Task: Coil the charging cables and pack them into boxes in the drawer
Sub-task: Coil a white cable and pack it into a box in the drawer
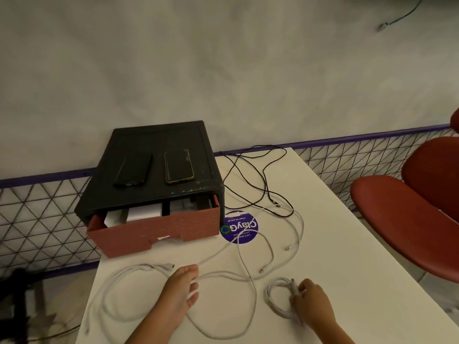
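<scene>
Bench (323,256) first, white and wide, strewn with cable. At its far left sits the black drawer unit (159,145) with two phones (178,166) on top, its red-brown drawer (154,232) partway open and white boxes (144,213) showing inside. A black cable (263,180) trails loose beside the unit, and loose white cables (250,271) loop across the middle, uncoiled. Near edge now: the coiled white cable (277,302) lies on the bench, the right hand (314,305) pinching its bundled side with curled fingers. The left hand (177,292) lies flat, fingers straight, resting across one white strand. Looks like this coil is done and ready to pack — next move, I'd say, is lifting it with the loops kept pinched so they don't spring apart, then across to a box in the drawer. Several cables left to wind.
</scene>
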`<state>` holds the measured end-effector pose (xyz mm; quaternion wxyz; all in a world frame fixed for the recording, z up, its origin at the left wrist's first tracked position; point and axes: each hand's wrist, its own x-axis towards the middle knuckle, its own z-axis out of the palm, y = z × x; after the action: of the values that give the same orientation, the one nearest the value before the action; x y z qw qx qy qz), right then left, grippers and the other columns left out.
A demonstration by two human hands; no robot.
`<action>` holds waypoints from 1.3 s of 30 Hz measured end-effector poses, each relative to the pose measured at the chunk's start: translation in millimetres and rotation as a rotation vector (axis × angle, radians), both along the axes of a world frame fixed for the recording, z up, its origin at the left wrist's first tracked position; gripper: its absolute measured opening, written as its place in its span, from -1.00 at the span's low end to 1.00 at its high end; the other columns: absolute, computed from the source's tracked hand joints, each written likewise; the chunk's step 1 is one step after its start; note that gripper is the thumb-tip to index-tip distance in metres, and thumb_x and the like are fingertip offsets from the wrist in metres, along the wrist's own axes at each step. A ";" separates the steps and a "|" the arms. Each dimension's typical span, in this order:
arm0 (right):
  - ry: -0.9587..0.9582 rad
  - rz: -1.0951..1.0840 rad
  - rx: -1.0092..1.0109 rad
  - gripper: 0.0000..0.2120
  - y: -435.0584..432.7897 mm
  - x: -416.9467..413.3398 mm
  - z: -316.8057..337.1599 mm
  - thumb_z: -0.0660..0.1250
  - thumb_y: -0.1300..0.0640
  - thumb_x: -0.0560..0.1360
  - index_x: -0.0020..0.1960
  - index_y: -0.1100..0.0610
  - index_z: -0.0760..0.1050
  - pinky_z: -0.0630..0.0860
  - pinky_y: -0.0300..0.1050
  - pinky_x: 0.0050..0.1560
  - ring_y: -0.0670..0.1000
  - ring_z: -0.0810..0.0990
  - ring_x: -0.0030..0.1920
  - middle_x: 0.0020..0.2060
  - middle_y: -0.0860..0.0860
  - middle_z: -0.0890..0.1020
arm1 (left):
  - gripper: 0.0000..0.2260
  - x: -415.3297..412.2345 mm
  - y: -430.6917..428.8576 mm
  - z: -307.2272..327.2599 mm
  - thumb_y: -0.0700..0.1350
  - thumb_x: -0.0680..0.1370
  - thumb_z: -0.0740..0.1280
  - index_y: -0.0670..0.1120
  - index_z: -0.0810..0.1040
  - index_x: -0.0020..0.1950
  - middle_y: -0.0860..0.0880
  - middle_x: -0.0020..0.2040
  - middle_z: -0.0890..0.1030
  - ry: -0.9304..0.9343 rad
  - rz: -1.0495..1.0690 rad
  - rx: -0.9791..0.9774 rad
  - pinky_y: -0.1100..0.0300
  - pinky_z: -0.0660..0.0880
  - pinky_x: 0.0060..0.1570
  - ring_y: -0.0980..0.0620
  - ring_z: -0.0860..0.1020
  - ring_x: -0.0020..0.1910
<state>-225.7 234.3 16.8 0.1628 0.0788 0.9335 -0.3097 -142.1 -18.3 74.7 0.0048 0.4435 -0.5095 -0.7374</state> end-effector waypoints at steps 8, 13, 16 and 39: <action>0.169 -0.007 0.004 -0.52 -29.3 -5.8 31.3 0.35 0.06 0.43 0.32 0.08 0.36 0.34 0.05 0.23 0.22 0.33 0.28 0.32 0.14 0.31 | -0.88 9.3 -53.9 7.7 -0.22 0.53 0.30 -0.10 0.50 0.06 -0.09 0.05 0.52 -0.009 -0.055 -0.409 0.14 0.37 -0.02 -0.01 0.46 0.00; 0.214 0.072 -0.250 -0.58 -92.6 -7.2 51.3 0.38 0.07 0.44 0.26 0.06 0.40 0.33 0.00 0.23 0.10 0.40 0.24 0.25 0.07 0.37 | -0.77 -0.3 -92.7 32.3 -0.18 0.51 0.34 -0.06 0.50 0.17 -0.01 0.16 0.39 0.023 -0.192 -1.025 0.15 0.30 0.13 -0.06 0.36 0.24; 0.128 0.104 -0.446 -0.65 -136.7 -5.6 59.3 0.38 0.06 0.45 0.20 0.06 0.43 0.35 -0.12 0.10 0.04 0.44 0.16 0.14 0.02 0.43 | -0.68 -10.3 -118.5 44.8 -0.12 0.51 0.34 -0.05 0.47 0.27 -0.01 0.30 0.38 0.017 -0.262 -1.285 0.06 0.25 0.28 -0.05 0.26 0.33; -0.659 -0.533 -1.320 -0.65 -314.3 -5.5 73.1 0.47 0.02 0.37 -0.02 0.23 0.47 0.54 -0.14 -0.16 0.05 0.47 -0.18 -0.17 0.15 0.45 | -0.69 -60.4 -217.3 32.2 -0.38 0.28 0.52 -0.07 0.70 -0.07 -0.03 -0.26 0.61 0.236 -0.372 -1.686 0.09 0.46 -0.40 -0.12 0.53 -0.30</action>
<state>-231.2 -80.0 90.0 0.3646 0.2750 0.4095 -0.7897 -202.5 -235.5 106.8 0.2637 0.1224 -0.9459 -0.1444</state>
